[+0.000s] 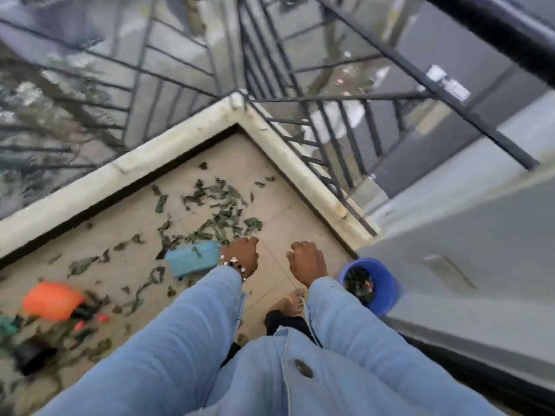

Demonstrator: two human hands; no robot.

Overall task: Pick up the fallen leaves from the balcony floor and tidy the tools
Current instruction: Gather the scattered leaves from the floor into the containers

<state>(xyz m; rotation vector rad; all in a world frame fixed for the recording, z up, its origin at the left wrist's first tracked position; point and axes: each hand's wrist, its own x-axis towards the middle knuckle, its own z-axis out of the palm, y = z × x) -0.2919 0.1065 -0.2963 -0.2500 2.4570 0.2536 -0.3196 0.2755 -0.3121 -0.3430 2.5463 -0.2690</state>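
Nearest the camera, two light-blue denim sleeves (186, 340) reach forward over the tiled balcony floor (279, 211), with a bare foot (289, 304) showing between them. The left hand (244, 257), wearing a beaded bracelet (235, 263) at the wrist, hangs knuckles-up with its fingers curled under; nothing can be seen in it, though the palm side is hidden. The right hand (307, 261) is held the same way beside it, fingers curled loosely inward, with no object visible in its grasp.

Just to the left of the left hand, touching its outline in this view, lies a turquoise dustpan-like tool (192, 259) with a leaf scrap on it. Just right of the right forearm, against the grey wall (468, 235), stands a blue bucket (383, 283) holding dark leaf debris.

Farther left, blurred, are an orange object (52, 300), some green and red bits, and a dark cylindrical thing (33, 357) among more leaves.

The fallen leaves (222, 214) lie scattered ahead of both hands, thickest just beyond the left hand and spreading toward the corner of the floor. Beyond them runs a pale raised kerb (168, 139), then the black metal railing (330, 121), with blurred ground far below.
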